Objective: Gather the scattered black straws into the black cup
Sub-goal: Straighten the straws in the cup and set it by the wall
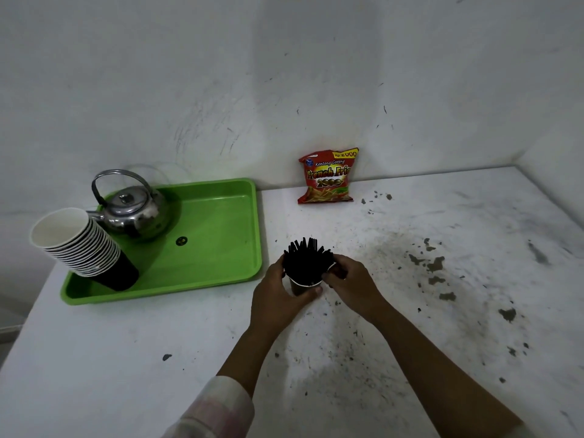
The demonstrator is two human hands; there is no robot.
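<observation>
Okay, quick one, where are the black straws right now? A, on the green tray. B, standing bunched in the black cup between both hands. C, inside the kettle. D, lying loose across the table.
B: the black straws stand bunched in the black cup, with the left hand and right hand around it.

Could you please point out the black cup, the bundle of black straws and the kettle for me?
black cup (298,289): head view, on its dark side wall below the white rim.
black straws (305,260): head view, on the middle of the bundle.
kettle (136,210): head view, on its shiny body.
</observation>
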